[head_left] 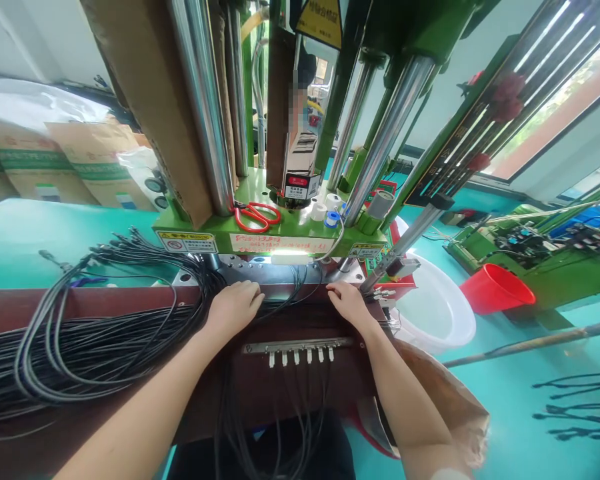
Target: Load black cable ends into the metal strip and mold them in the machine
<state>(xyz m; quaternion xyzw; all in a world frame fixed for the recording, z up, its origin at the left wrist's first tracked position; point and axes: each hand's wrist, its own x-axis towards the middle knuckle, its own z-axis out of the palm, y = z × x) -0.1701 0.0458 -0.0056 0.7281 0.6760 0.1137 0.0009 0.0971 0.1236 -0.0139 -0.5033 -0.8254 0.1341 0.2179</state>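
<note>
I had both hands at the mouth of the green press [280, 240]. My left hand [234, 308] lay palm down with fingers loosely curled, pressing the black cables [105, 340] where they ran in under it; I could not tell whether it pinched one. My right hand [349, 303] rested flat and empty-looking beside the cable ends. Nearer me than both hands sat the row of white plugs [300, 355] on the counter [40, 303]. Judgement: seat each cable squarely and keep fingers clear of the press.
</note>
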